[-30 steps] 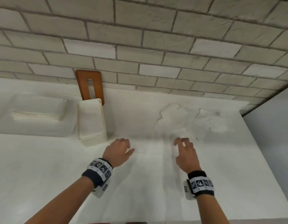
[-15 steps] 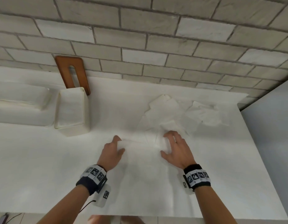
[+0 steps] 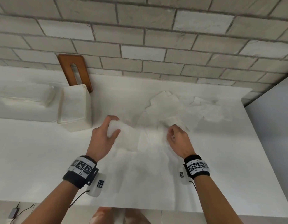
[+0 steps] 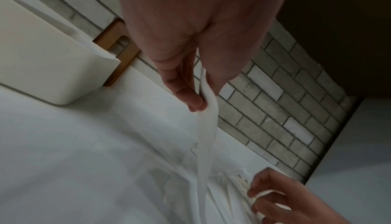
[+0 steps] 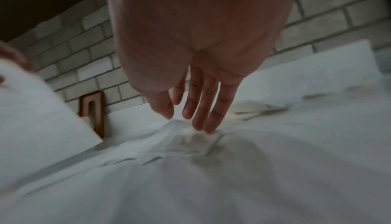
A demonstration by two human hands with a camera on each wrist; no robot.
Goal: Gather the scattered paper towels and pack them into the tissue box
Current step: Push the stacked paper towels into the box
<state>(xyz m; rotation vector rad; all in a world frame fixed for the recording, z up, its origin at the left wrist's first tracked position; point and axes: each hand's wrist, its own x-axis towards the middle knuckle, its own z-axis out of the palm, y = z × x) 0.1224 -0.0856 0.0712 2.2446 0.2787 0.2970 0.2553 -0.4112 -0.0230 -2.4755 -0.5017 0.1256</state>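
Scattered white paper towels [image 3: 164, 109] lie crumpled on the white counter [image 3: 35, 151], right of centre. My left hand [image 3: 114, 125] pinches one paper towel [image 3: 125, 131] between thumb and fingers and holds its end raised off the counter; the pinch [image 4: 201, 105] and the hanging towel [image 4: 206, 135] show in the left wrist view. My right hand [image 3: 171, 131] is bent down over the pile, and its thumb and fingertips [image 5: 209, 127] nip a raised fold of towel [image 5: 175, 125]. The open white tissue box [image 3: 74, 109] stands left of my left hand.
A brown wooden lid with a slot [image 3: 75, 71] leans on the brick wall behind the box. A flat stack of towels [image 3: 25, 99] sits at far left. More loose towels [image 3: 209, 109] lie near the counter's right edge [image 3: 259, 143]. Cables lie on the floor [image 3: 14, 212].
Both hands came down from above the counter onto the towels. The left hand took hold of one towel and lifted its end; the right hand's fingers curled onto the pile.
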